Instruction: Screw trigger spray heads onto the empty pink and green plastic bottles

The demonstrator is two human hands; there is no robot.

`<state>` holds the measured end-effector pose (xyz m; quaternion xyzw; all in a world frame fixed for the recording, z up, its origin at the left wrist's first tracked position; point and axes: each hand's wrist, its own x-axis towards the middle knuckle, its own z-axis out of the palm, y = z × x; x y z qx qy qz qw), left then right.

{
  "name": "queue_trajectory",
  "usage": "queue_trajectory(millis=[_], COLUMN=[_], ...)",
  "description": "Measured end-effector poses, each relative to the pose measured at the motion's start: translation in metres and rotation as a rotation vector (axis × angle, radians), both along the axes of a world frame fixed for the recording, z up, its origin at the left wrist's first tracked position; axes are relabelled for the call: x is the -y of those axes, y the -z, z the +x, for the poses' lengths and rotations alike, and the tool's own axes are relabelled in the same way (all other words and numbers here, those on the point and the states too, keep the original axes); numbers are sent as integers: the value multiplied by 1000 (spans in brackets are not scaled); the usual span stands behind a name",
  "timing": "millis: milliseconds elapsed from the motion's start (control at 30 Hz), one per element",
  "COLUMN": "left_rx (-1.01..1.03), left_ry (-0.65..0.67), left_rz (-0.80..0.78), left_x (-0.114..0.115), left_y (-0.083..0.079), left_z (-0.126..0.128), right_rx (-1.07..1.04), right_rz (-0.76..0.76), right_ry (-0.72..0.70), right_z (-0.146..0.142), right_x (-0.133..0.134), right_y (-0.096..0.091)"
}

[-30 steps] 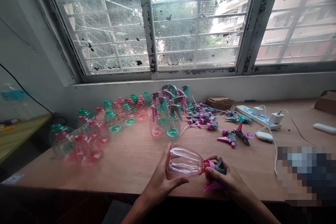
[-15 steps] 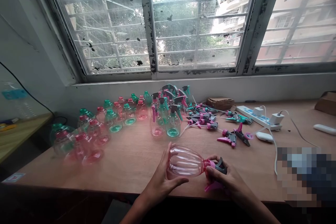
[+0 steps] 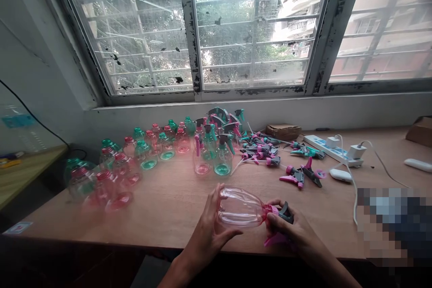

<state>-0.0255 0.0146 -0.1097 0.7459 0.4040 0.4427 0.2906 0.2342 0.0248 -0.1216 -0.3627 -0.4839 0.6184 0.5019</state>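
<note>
A clear pink spray bottle [image 3: 240,208] lies sideways in the air above the table's front edge, its base to the left. My left hand [image 3: 209,225] is wrapped round the base end, thumb below and fingers behind. At the neck, my right hand [image 3: 283,222] grips the pink collar of a grey and pink trigger sprayer [image 3: 286,213], which sits on the bottle's mouth. The sprayer's pink trigger hangs down below the right hand, partly hidden. Beyond the hands stand several bottles fitted with sprayers, a green one [image 3: 222,159] nearest.
Several pink and green bottles without sprayers [image 3: 141,155] stand at the left. Loose trigger sprayers [image 3: 259,149] lie in a heap right of centre, two nearer ones [image 3: 300,176] in front. A white power strip [image 3: 332,149] with cables and a cardboard piece [image 3: 282,132] lie behind.
The bottle has turned slightly about its length between my hands and shifted a touch to the right. Both hands keep their hold; the things on the table have not moved.
</note>
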Motion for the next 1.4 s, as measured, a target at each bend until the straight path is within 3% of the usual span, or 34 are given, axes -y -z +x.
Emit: queue_trajectory(millis=[167,433,800,1000,1233,1400], left_rx=[91,167,124,114,148,57], left_ry=[62,51,79,73,76,59], left_rz=[-50,-212,-175,-103,-190,-146], left_x=[-1,-2,2,-1,1,0], left_y=[1,-2,-10,-1,-4,-2], left_z=[-2,0,-1,-3,-3,-4], right_rx=[-33,-18,22,-14,48,27], right_rz=[-32,-1,-5,-12,16,4], right_ry=[5,0,-1,-7,-32,4], right_z=[-1,-1,-3,-2,-1,-1], right_x=[2,1,4,2,3,3], right_y=[-3,-2,-5,-3,-2,-3])
